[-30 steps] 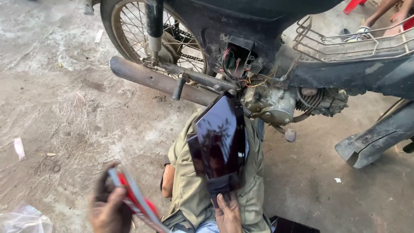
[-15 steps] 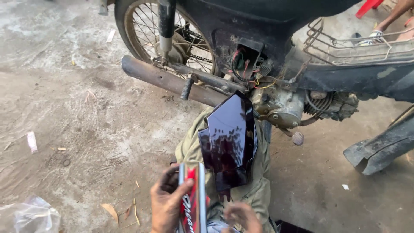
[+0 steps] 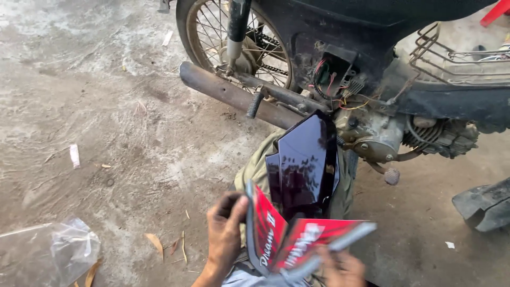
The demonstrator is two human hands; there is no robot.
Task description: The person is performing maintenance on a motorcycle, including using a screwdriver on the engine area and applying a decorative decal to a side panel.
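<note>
Surveying, largest item first:

Ground: a bare, dusty concrete floor (image 3: 106,133) is spreading to the left, carrying dry leaves, paper scraps and a crumpled clear plastic bag (image 3: 50,252) at the lower left, well apart from both hands.

Motorcycle: a worn motorcycle (image 3: 372,79) is standing across the top of the view; its spoked rear wheel (image 3: 234,42) is sitting upper centre, the rusty exhaust pipe (image 3: 234,95) is running down to the right, and loose wiring is hanging above the engine (image 3: 382,135).

Panel: a glossy black side panel (image 3: 305,165) is standing upright on the person's lap, long axis near vertical, pointed top lying just in front of the engine; the trouser leg (image 3: 255,167) is showing behind it.

Sticker sheets: two red-and-grey sticker sheets (image 3: 297,242) are being held in a V just below and in front of the panel, touching or overlapping its lower edge.

Left hand: the left hand (image 3: 226,234) is closing on the left sheet's outer edge, thumb uppermost.

Right hand: the right hand (image 3: 342,268) is partly cut off by the frame edge; it is gripping the lower end of the right sheet.

Key relation: the panel is lying directly above the grip, between the two hands; both are about equally near it.
</note>
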